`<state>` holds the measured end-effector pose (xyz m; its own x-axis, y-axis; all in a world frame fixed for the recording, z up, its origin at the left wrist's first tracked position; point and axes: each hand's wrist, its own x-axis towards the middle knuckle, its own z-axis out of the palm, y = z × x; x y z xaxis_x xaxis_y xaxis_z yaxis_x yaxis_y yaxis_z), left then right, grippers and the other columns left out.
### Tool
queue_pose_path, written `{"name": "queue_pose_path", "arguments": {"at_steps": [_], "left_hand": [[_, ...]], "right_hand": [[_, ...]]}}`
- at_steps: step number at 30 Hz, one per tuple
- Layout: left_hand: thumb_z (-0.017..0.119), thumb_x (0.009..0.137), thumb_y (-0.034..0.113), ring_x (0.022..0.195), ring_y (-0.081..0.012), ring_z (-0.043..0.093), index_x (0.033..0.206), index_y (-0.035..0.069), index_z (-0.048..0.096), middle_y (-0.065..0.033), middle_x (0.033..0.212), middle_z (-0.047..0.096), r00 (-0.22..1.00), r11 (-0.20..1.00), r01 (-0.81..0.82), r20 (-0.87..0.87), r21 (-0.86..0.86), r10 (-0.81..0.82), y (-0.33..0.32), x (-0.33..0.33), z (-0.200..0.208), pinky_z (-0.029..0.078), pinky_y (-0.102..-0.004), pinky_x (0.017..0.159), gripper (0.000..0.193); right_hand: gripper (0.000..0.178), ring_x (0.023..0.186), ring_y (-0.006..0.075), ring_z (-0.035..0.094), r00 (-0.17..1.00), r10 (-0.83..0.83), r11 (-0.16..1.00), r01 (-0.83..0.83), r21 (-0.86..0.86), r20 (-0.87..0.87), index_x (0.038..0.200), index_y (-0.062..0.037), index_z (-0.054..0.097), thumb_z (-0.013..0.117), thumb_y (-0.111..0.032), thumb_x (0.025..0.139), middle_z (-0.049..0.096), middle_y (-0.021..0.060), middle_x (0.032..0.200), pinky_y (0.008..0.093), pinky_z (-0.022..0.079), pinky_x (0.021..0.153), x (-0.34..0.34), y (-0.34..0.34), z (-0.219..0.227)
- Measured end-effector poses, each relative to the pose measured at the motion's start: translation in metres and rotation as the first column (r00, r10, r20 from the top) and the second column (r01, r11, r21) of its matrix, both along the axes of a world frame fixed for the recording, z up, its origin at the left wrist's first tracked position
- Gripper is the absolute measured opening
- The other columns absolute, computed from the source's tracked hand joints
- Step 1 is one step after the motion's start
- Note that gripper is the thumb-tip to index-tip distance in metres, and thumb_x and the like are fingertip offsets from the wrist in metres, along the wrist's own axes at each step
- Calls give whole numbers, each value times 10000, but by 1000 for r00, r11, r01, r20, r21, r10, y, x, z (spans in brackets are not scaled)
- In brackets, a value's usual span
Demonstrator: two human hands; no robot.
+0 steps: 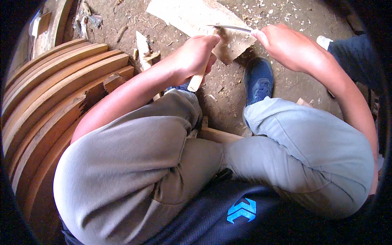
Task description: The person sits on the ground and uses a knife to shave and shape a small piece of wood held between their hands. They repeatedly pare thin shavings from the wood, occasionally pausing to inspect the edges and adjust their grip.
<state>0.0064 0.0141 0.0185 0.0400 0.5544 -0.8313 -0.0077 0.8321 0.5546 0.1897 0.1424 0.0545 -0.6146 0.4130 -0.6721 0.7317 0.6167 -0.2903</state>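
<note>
My left hand (195,55) is closed around a pale wooden stick (197,81), whose flat lower end points down toward my knees. In my right hand (290,47) is a knife (236,28) with a thin, slightly curved blade; its handle is mostly covered by the fingers. The blade reaches left to the stick's upper end, just above my left hand. Whether its edge touches the wood I cannot tell. Below both hands a pale, flat sheet (183,14) with wood shavings lies on the ground.
Curved wooden planks (67,69) are stacked along my left side. Split wood pieces (143,47) lie on the dirt floor beside my left forearm. My blue shoe (259,79) stands below the hands. Another person's dark trouser leg (355,57) is at the far right.
</note>
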Motion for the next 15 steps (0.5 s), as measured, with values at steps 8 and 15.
{"name": "queue_pose_path", "arguments": {"at_steps": [8, 15], "left_hand": [[391, 985, 420, 369, -149, 412, 1003, 107, 509, 1, 503, 378, 999, 998, -40, 2, -39, 41, 3, 9, 5, 343, -333, 320, 335], [411, 979, 429, 364, -144, 416, 1040, 112, 525, 16, 540, 398, 999, 997, -42, 6, -67, 43, -1, 1, 13, 342, -325, 311, 342]], "right_hand": [[533, 907, 461, 637, 1000, 0, 986, 0, 166, -4, 899, 50, 647, 364, -378, 1043, 653, 300, 895, 530, 497, 811, -7, -18, -2], [526, 922, 439, 642, 998, -5, 986, 17, 166, -69, 937, 47, 650, 374, -389, 1040, 645, 303, 874, 516, 482, 848, -1, -7, -4]]}}
